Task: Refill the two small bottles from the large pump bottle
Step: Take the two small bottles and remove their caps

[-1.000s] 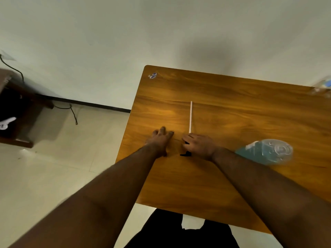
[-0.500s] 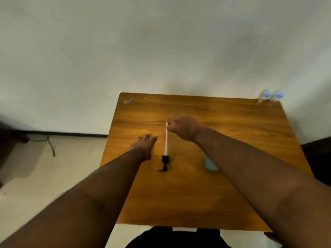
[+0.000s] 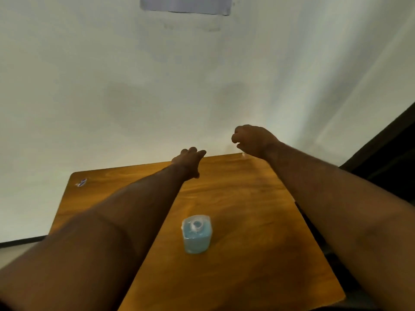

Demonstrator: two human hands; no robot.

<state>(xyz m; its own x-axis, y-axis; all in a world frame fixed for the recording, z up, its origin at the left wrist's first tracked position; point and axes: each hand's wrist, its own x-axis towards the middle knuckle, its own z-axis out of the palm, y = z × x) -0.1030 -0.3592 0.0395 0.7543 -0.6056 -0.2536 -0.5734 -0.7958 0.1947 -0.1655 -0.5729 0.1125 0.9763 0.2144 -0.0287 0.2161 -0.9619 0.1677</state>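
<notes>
The large bottle (image 3: 196,234) of blue liquid stands upright in the middle of the wooden table (image 3: 247,221), its top bare with no pump on it. My left hand (image 3: 189,161) reaches over the table's far edge with its fingers stretched out, holding nothing. My right hand (image 3: 253,140) hovers over the far right corner with its fingers curled downward. A pale clear bit, possibly a small bottle (image 3: 244,154), peeks out under that hand. The rest of the small bottles and the pump with its tube are hidden.
A white wall rises right behind the table. A small sticker (image 3: 81,182) marks the far left corner. Dark furniture (image 3: 381,158) stands close to the table's right side. Floor shows at the lower left.
The view tilted up and my head moved. My right hand let go of the pump tube and reached to the far right corner. My left hand slid forward to the far edge.
</notes>
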